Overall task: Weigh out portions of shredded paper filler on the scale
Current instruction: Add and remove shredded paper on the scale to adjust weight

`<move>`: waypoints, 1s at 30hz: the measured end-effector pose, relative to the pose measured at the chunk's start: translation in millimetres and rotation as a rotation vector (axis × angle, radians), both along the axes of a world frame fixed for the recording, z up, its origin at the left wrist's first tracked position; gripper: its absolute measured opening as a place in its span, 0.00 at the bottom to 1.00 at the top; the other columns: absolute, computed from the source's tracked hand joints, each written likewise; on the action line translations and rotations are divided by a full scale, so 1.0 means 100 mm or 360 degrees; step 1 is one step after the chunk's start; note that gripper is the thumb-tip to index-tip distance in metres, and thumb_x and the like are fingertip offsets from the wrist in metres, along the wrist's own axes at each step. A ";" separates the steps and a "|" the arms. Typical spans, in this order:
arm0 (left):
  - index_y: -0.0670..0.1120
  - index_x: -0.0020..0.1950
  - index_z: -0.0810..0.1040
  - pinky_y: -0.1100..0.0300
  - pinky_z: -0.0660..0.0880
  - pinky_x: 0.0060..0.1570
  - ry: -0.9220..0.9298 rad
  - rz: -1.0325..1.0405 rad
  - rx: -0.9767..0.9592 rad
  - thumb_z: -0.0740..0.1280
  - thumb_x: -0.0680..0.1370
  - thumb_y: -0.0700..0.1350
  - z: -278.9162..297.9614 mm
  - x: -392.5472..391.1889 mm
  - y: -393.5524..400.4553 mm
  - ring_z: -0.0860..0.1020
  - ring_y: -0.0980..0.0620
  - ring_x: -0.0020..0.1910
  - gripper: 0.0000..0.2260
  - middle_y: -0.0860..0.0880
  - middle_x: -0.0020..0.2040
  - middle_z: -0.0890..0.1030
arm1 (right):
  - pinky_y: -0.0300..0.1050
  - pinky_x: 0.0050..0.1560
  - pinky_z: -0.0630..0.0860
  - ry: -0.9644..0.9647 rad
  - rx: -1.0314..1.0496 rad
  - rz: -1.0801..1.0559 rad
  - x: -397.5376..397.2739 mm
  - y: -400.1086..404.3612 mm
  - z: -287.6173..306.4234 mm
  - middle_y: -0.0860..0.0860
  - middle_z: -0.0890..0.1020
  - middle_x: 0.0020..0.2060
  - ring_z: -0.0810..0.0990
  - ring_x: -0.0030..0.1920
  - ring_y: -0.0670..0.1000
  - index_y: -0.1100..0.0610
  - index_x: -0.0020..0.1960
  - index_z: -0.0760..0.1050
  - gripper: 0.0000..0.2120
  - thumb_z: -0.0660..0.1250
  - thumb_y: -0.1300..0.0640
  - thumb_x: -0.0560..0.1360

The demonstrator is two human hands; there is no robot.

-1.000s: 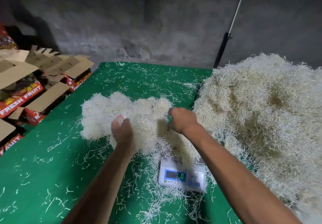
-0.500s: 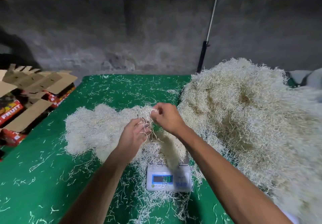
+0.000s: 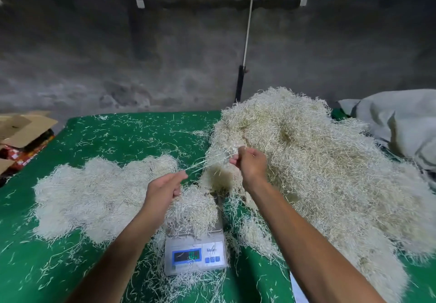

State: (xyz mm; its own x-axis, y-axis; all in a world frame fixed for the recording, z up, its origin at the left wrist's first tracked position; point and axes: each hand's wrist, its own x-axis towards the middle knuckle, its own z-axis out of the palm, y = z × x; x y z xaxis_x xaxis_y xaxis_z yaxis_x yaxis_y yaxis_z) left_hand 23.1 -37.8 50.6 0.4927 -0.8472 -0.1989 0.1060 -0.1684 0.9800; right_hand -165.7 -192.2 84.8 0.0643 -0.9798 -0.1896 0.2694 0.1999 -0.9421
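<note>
A: Start at the hands. What are they doing?

B: The left hand (image 3: 165,187) pinches the end of a thin strand bunch between thumb and forefinger, the other fingers curled. The right hand (image 3: 251,164) is closed on the other end, where a loose tuft (image 3: 218,173) hangs from it above the scale (image 3: 195,254).

A: And a moment back?

B: Half a second ago the two hands met over the scale, working one clump. Now they have drawn apart, with strands stretched taut between them. I'd judge a bit is being torn off to trim the portion.

A: Where is the filler being weighed?

B: A small heap (image 3: 193,210) sits on the scale's platform, near the front edge of the green table (image 3: 132,135). The display (image 3: 187,255) is lit, but its digits are too blurred to read.

A: Anything holding the rest?

B: No container for it. The big supply pile (image 3: 318,161) covers the table's right side, and a flatter spread of clumps (image 3: 94,191) lies toward the left edge. Open cardboard boxes (image 3: 23,128) stand off the left edge; their contents can't be made out.
</note>
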 end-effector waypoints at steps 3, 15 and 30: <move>0.59 0.52 0.84 0.42 0.75 0.61 -0.0224 0.0126 0.0088 0.73 0.73 0.63 -0.01 -0.08 -0.10 0.69 0.58 0.44 0.12 0.48 0.49 0.84 | 0.41 0.42 0.83 0.0031 0.0033 -0.0310 -0.31 -0.18 -0.10 0.57 0.83 0.45 0.84 0.38 0.50 0.61 0.65 0.73 0.11 0.63 0.63 0.83; 0.45 0.55 0.82 0.54 0.77 0.53 -0.1087 0.0163 0.0233 0.72 0.78 0.45 -0.76 -0.32 0.25 0.81 0.50 0.52 0.07 0.49 0.53 0.84 | 0.43 0.35 0.81 0.1404 -0.0185 0.0436 -0.54 0.50 -1.29 0.55 0.86 0.37 0.80 0.28 0.48 0.60 0.45 0.83 0.18 0.64 0.49 0.83; 0.45 0.59 0.80 0.44 0.81 0.55 -0.0486 0.0420 0.0357 0.68 0.81 0.49 -1.21 -0.08 1.39 0.82 0.47 0.53 0.10 0.47 0.52 0.84 | 0.36 0.36 0.81 0.1030 -0.0114 0.0089 -0.30 1.53 -1.90 0.43 0.83 0.36 0.84 0.37 0.41 0.49 0.54 0.77 0.09 0.59 0.52 0.85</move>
State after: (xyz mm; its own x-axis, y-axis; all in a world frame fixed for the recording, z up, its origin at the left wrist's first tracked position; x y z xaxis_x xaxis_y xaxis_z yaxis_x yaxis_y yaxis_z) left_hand 14.8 100.8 -70.5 0.7503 -0.6375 -0.1750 -0.1143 -0.3857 0.9155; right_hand -196.1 -39.2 -105.4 0.0106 -0.9899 -0.1413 -0.3655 0.1277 -0.9220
